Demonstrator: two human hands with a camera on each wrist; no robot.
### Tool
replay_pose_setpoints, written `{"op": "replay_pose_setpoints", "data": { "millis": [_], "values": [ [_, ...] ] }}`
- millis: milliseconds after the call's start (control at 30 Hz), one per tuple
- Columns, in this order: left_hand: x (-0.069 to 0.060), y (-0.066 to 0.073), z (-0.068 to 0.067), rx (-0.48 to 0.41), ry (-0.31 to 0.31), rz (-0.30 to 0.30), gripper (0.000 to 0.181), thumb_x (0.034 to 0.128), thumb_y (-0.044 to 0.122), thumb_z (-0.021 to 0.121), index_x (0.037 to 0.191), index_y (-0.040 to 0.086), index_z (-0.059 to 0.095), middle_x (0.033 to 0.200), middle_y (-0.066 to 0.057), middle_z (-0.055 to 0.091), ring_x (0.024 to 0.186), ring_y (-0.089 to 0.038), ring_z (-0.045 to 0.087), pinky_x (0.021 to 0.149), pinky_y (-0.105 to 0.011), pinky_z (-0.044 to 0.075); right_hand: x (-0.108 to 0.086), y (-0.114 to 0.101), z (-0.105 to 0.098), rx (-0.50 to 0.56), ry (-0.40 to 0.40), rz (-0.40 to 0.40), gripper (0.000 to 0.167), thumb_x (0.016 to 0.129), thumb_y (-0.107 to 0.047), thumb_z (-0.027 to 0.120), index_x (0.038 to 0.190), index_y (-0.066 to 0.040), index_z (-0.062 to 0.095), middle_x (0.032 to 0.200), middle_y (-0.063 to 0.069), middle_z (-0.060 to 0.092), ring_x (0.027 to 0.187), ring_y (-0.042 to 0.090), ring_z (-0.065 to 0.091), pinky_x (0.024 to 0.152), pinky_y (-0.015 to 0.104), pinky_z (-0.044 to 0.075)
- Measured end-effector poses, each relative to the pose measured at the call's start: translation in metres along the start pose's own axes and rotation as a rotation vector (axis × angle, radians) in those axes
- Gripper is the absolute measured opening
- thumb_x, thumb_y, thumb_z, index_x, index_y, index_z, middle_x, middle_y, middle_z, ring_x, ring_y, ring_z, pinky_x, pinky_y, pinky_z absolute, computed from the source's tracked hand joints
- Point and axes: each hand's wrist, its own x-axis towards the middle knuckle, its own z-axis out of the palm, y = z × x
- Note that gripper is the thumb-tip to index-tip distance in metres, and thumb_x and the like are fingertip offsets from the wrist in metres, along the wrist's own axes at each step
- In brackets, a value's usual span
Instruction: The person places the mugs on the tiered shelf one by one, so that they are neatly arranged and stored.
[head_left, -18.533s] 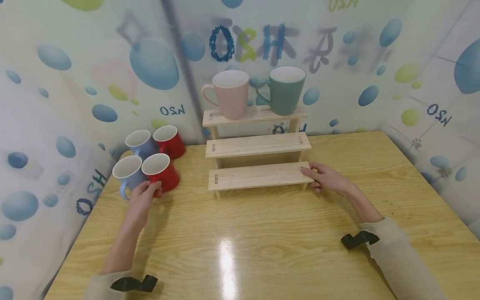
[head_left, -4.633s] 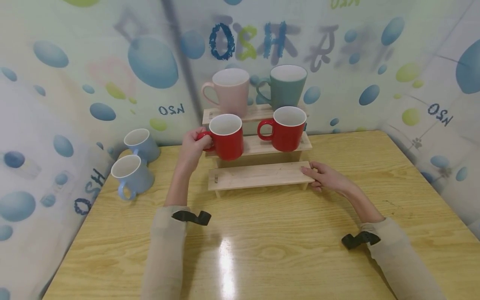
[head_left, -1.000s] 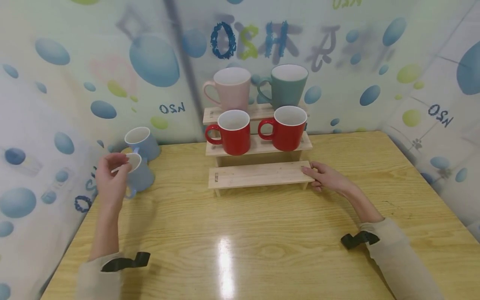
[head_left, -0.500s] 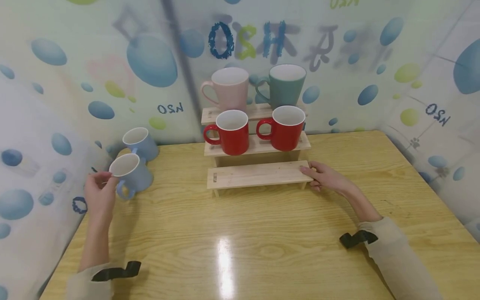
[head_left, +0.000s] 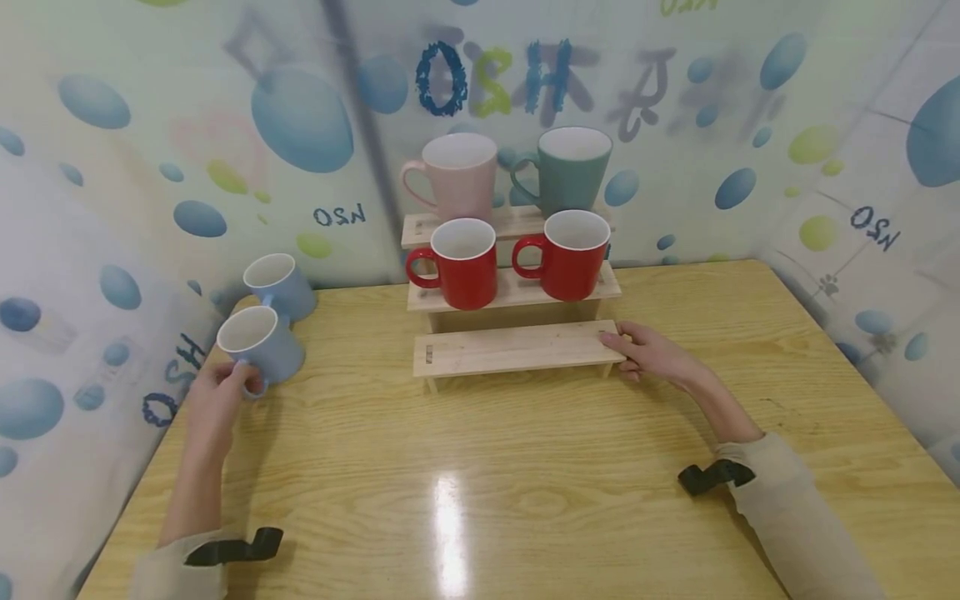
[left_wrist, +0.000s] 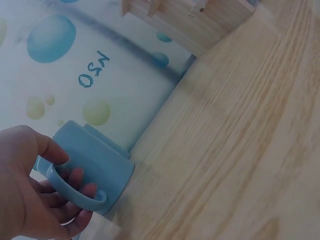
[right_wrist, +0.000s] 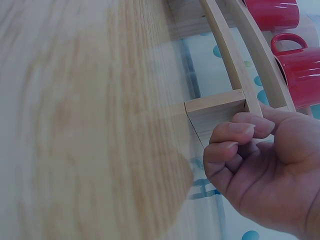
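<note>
My left hand (head_left: 215,406) is at the handle of the nearer light blue mug (head_left: 272,350), which stands upright at the table's left. In the left wrist view the thumb of the left hand (left_wrist: 30,185) lies on top of the handle and the fingers curl through it. My right hand (head_left: 656,358) pinches the right end of the wooden rack's lowest shelf (head_left: 510,350); the right wrist view shows the right hand (right_wrist: 265,160) with curled fingers at that shelf's edge. That shelf bears nothing.
Behind the held mug stands a second light blue mug (head_left: 288,292). Two red mugs (head_left: 471,271) stand on the middle shelf. The top shelf holds a pink mug (head_left: 465,179) and a green mug (head_left: 573,175). A printed curtain (head_left: 300,200) hangs behind the table (head_left: 555,500).
The left hand has come down from above and left of the nearer blue mug's handle and now grips it. The right hand has stayed on the shelf end.
</note>
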Motion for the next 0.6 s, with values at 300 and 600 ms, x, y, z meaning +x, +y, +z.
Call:
{"op": "replay_pose_setpoints", "data": {
  "millis": [300,600],
  "values": [
    [0.0016,-0.0013,0.0012,-0.001,-0.033,0.056,0.033,0.1024,0.03,0.044,0.081,0.007,0.055,0.082,0.003,0.057,0.094,-0.021,0.044,0.086,-0.04,0.033,0.001,-0.0003,-0.0007,-0.012,0.008,0.004,0.036,0.109,-0.033,0.043,0.095,-0.001,0.035,0.065,0.002,0.033,0.056,0.015,0.041,0.058,0.028,0.039],
    [0.0025,-0.0032,0.005,-0.086,0.102,0.091,0.029,0.0972,0.02,0.045,0.07,0.009,0.046,0.064,0.006,0.047,0.064,-0.014,0.042,0.059,-0.028,0.037,-0.0004,-0.0024,0.0006,-0.008,-0.004,0.008,0.036,0.109,-0.033,0.042,0.094,-0.001,0.034,0.064,0.002,0.032,0.056,0.016,0.04,0.058,0.029,0.038]
  ]
}}
